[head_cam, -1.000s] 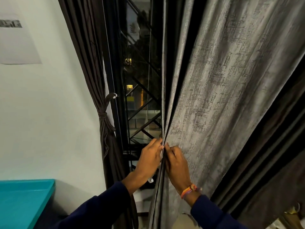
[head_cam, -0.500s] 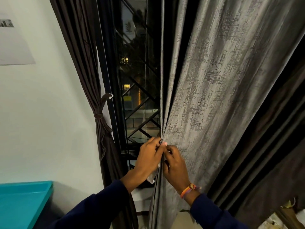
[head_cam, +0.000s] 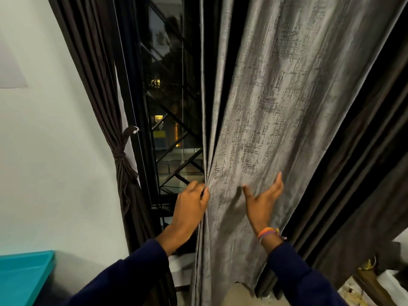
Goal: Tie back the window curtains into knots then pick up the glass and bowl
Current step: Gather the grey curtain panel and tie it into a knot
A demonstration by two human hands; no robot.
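While the left hand (head_cam: 191,206) pinches the grey curtain (head_cam: 265,120) at its near edge, the right hand (head_cam: 262,198) lies open-fingered on the cloth just rightward; the panel hangs vertically, so gathering likely runs sideways.

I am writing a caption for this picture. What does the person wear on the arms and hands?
Both arms are in long dark navy sleeves. The left hand is bare. The right hand is bare too, but its wrist carries a bracelet of orange, pink and purple threads. No gloves or watch show.
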